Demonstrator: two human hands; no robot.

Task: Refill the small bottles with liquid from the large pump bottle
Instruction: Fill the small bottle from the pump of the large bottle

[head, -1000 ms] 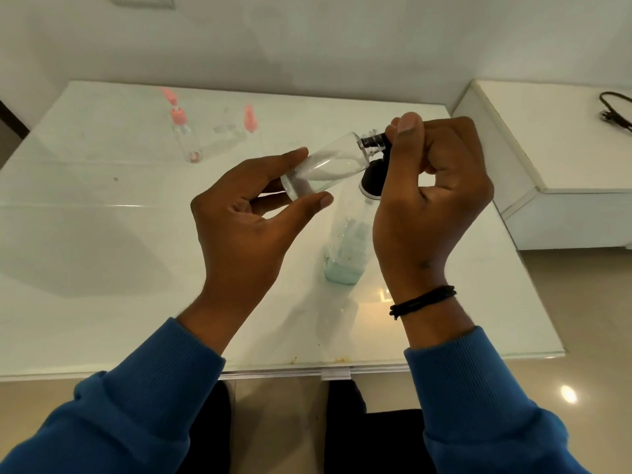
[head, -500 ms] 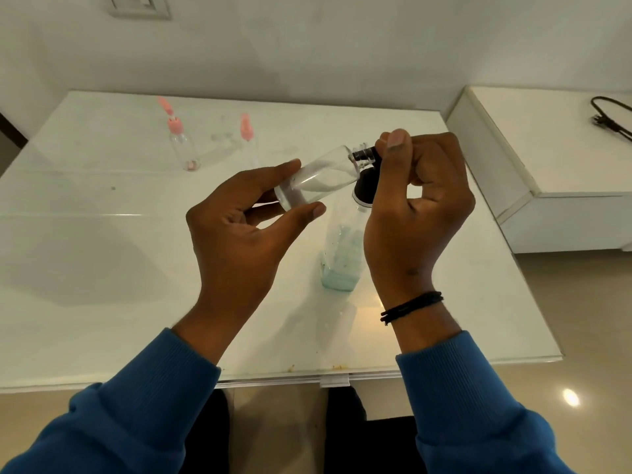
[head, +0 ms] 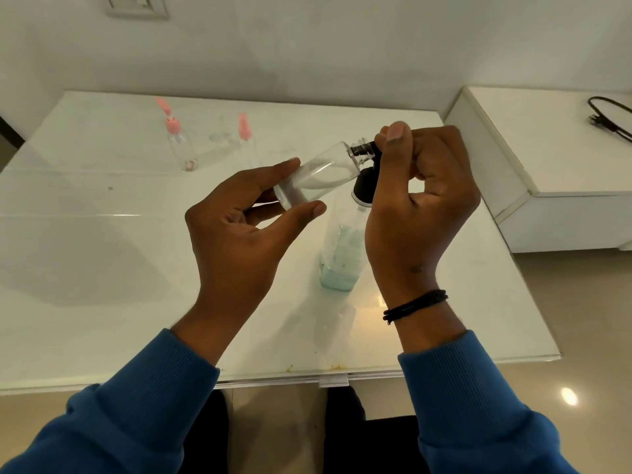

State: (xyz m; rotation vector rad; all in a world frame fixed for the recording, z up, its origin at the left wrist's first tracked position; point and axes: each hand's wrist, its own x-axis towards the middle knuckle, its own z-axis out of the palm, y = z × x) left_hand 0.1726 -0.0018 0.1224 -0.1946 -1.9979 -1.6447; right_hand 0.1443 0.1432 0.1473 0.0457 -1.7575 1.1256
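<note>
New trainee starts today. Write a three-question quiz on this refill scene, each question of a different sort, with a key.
1. True or false: the small clear bottle is held tilted above the table.
2. Which hand grips the bottle's base? A) left hand B) right hand C) neither
3. Fill in: the two small bottles at the table's far side have ____ tops.

Key: 1 true. 2 A; the right hand's fingers close at the bottle's neck, by the large pump bottle. 3 pink.
</note>
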